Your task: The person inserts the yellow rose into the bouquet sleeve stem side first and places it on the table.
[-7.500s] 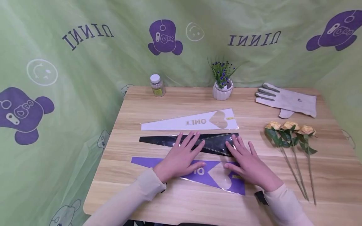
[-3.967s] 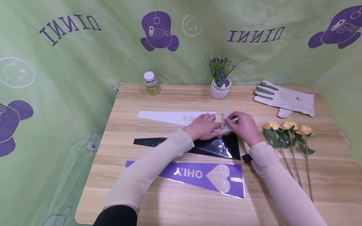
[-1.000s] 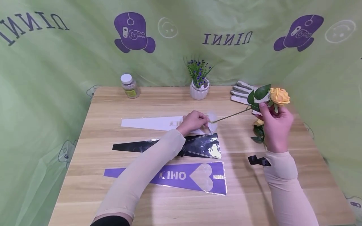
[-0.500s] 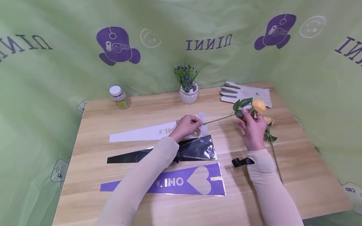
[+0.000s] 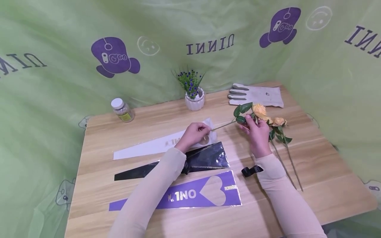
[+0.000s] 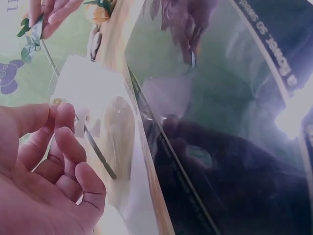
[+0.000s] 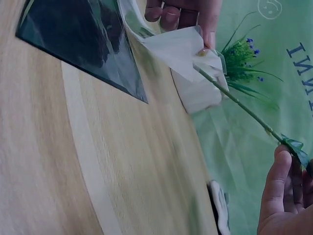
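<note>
A pale-orange rose (image 5: 259, 110) is held by my right hand (image 5: 257, 135), which pinches its stem just below the leaves. My left hand (image 5: 194, 134) pinches the wide end of a white, tapered flower sleeve (image 5: 143, 146) between thumb and forefinger. In the right wrist view the green stem (image 7: 234, 100) enters the lifted mouth of that sleeve. Its lower end shows inside the sleeve's clear part in the left wrist view. Below lie a black sleeve (image 5: 208, 157) and a purple sleeve (image 5: 181, 195) with a clear heart.
Two more roses (image 5: 279, 122) lie on the wooden table (image 5: 321, 185) right of my right hand. Behind stand a jar with a white lid (image 5: 122, 110) and a potted plant (image 5: 194, 96). A work glove (image 5: 257, 95) lies at the back right.
Earlier both hands lay over the sleeves, then worked at the white one's wide end. My right hand has since picked up a rose and brought it left and lower, its stem into the sleeve.
</note>
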Available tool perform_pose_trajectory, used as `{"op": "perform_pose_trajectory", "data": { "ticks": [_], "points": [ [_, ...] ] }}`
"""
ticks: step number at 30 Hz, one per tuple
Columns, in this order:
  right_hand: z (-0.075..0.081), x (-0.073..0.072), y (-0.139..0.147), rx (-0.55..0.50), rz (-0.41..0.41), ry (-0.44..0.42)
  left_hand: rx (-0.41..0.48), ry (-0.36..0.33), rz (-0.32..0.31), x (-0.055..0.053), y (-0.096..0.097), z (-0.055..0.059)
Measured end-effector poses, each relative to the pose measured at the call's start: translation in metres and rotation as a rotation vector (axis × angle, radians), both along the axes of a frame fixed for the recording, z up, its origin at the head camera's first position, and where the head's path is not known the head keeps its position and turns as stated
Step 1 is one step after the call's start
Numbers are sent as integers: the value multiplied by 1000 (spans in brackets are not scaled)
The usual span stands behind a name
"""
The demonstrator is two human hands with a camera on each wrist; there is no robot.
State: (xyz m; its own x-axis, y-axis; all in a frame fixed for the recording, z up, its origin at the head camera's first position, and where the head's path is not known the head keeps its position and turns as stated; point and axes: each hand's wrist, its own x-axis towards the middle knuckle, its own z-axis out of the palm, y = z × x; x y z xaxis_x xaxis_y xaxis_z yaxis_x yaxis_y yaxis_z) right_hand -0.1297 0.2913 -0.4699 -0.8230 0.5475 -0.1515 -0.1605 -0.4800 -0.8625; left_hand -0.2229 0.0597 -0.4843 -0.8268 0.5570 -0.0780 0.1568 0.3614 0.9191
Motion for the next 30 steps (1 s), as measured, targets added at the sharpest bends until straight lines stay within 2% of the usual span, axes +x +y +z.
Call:
{"op": "perform_pose_trajectory", "data": {
  "ticks": [6,14,23,30],
  "points": [
    [-3,2,-8,49,46,-51,-16,6,-38,3,7,6],
    [-5,3,-15,90,67,-52,-3,15,-14,4,9,8],
    [-12,-2,-30,225,107,-133,-16,63,-7,7,10,15],
    [-15,1,-35,257,121,-167,16,67,-5,9,13,15]
  ]
}}
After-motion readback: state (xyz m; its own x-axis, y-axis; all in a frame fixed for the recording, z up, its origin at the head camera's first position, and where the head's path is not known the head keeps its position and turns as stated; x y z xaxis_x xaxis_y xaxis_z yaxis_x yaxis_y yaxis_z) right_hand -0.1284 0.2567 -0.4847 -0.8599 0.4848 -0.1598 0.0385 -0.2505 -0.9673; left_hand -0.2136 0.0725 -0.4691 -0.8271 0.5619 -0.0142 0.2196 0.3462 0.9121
